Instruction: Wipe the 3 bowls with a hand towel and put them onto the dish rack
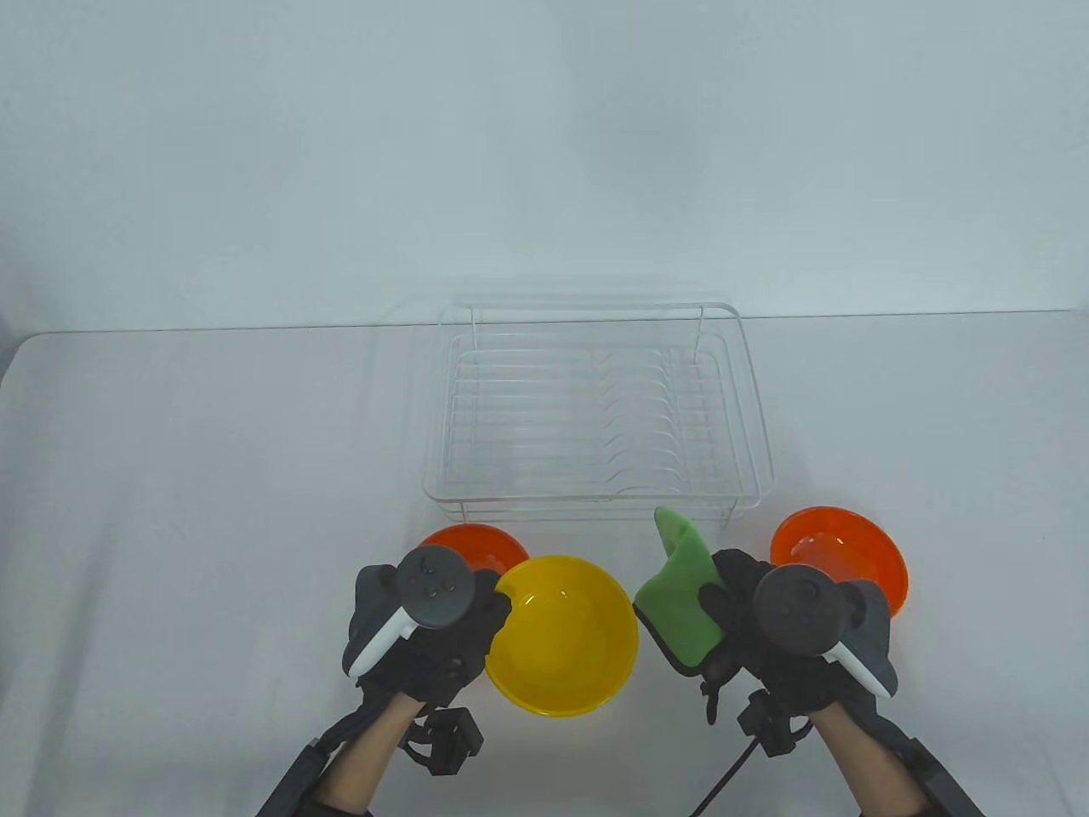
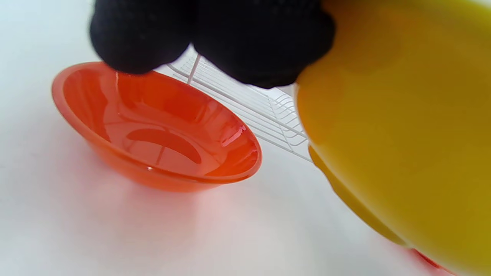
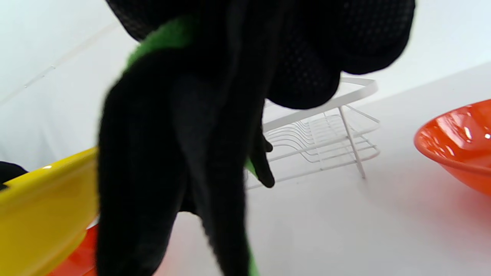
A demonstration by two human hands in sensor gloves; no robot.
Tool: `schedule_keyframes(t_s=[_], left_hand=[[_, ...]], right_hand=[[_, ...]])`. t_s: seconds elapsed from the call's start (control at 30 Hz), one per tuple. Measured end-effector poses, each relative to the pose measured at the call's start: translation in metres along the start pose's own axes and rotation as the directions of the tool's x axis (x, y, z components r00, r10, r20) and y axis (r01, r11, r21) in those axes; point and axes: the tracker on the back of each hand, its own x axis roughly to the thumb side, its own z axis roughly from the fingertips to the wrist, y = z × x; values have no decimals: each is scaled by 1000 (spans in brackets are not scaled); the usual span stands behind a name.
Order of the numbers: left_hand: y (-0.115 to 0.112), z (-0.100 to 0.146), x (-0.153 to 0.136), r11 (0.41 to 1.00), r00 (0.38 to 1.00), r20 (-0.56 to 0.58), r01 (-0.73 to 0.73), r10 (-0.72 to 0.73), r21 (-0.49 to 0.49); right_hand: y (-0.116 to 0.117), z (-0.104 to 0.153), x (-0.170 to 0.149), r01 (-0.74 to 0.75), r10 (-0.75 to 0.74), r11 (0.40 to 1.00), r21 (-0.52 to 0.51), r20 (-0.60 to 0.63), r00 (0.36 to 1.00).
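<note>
My left hand (image 1: 489, 608) grips the left rim of a yellow bowl (image 1: 566, 634), lifted and tilted above the table; the bowl's underside (image 2: 402, 126) fills the right of the left wrist view. My right hand (image 1: 719, 608) holds a green hand towel (image 1: 681, 587) with a dark backing just right of the bowl, apart from it; the towel (image 3: 168, 36) hangs in front of the right wrist camera. One orange bowl (image 1: 472, 545) sits on the table behind my left hand, seen clearly as the orange bowl (image 2: 153, 130). Another orange bowl (image 1: 838, 557) sits at the right, also visible (image 3: 460, 145). The white wire dish rack (image 1: 595, 408) holds nothing.
The dish rack stands just beyond the bowls, at the table's middle. The table's far edge meets a pale wall behind the rack. Cables trail from both wrists at the bottom edge.
</note>
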Motion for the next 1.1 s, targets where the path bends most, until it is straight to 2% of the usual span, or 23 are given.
schedule_keyframes(t_s=[0.1,0.23,0.4,0.67,0.93,1.0,1.1], left_hand=[[-1,-1,-1,1000,1000,1,10,-10,-9],[-3,-3,-3,1000,1000,-2,16,-16,-17],[-5,-2,-9,1000,1000,-10,-8,7,-21],[-4,0,-16,998,998,-20,-55,55,22],[-6,0,-19,996,996,-22,-87,88,18],[-6,0,-19,995,996,-19,-92,93,26],[-5,-1,-20,993,994,-22,-109,110,33]], right_hand=[[-4,-7,19,-30,29,999,22,42,999],[-7,-22,51,-85,73,991,108,107,992],[3,-40,85,-112,78,970,214,160,984],[45,-66,136,-190,99,879,437,222,970],[92,-77,164,-427,344,736,526,253,904],[97,-79,166,-440,356,725,530,258,898],[101,-82,166,-358,263,733,578,245,933]])
